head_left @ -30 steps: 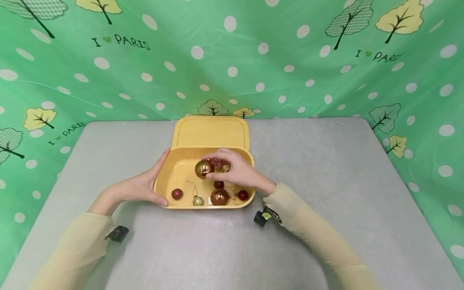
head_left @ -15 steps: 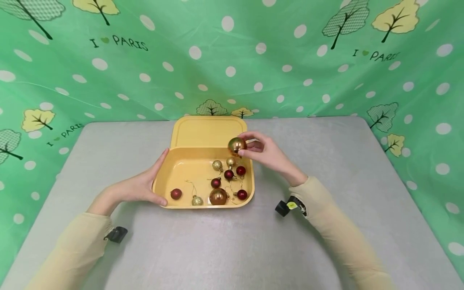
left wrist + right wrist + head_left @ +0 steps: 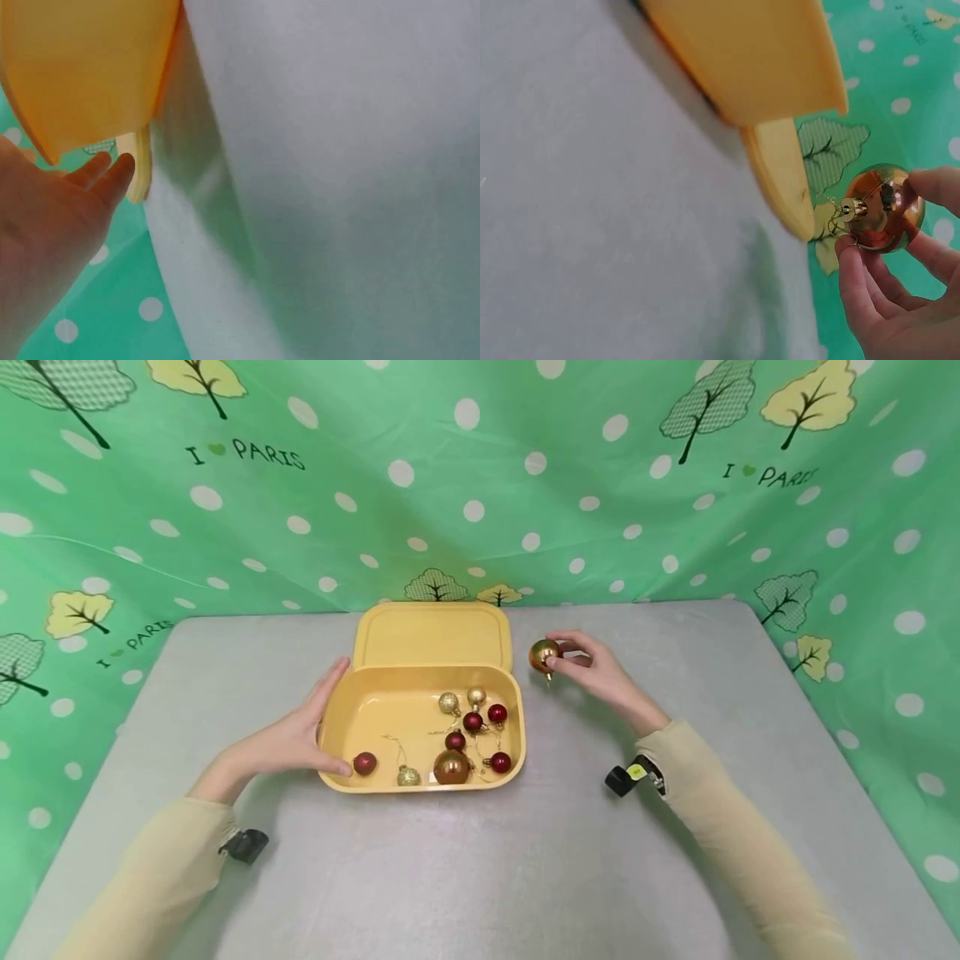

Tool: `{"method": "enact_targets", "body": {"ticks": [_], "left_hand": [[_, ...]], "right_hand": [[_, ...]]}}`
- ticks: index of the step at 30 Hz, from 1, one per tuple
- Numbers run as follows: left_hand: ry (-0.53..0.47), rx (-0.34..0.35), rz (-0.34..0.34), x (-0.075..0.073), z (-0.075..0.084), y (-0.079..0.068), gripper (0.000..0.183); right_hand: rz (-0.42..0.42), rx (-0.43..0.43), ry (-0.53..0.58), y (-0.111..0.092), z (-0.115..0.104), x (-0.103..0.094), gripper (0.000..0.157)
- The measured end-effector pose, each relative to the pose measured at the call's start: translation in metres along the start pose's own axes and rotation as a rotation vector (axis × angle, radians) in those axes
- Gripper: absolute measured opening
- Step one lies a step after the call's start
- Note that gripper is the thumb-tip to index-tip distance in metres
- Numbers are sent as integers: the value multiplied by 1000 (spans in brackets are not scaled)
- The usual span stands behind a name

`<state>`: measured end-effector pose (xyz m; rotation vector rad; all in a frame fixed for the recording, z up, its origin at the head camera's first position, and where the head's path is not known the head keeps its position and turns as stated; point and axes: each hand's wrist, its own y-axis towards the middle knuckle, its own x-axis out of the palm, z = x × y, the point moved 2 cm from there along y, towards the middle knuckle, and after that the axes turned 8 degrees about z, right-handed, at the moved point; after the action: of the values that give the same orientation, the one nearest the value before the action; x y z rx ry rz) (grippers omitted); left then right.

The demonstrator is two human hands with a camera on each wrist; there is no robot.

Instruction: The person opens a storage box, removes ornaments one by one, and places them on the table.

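A large shiny gold-copper Christmas bauble (image 3: 545, 656) is pinched between the thumb and fingers of my right hand (image 3: 598, 677), to the right of the yellow box (image 3: 378, 714). In the right wrist view, the bauble (image 3: 885, 208) shows its gold cap and thin loop toward the fingertips. My left hand (image 3: 288, 739) spans the box's left side with straight fingers, its thumb at the front left corner. Inside the box lie another large copper bauble (image 3: 451, 767), a small red bauble (image 3: 364, 763) near the left thumb, a glittery gold bauble (image 3: 408, 776) and several more small red and gold ones.
The box's yellow lid (image 3: 432, 635) lies behind it at the back of the grey table (image 3: 465, 868). A green curtain (image 3: 480, 510) with white dots and trees hangs behind and at both sides.
My right hand has lifted the large bauble out of the box and carried it right, past the rim. The small baubles it covered now show. My left hand stays by the box's left side.
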<state>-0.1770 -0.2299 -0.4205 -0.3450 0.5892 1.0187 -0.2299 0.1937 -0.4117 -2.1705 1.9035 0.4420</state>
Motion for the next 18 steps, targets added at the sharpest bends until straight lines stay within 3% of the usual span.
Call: {"method": "enact_targets", "body": {"ticks": [11,18], "left_hand": [[-29,-21,34,3,-5,-3,123],[-115,25,97,4,-12,-3,76]], "right_hand": [[24,63,-28,-3,25,-16,46],[13,80,-28,0,38,-14,45]]}}
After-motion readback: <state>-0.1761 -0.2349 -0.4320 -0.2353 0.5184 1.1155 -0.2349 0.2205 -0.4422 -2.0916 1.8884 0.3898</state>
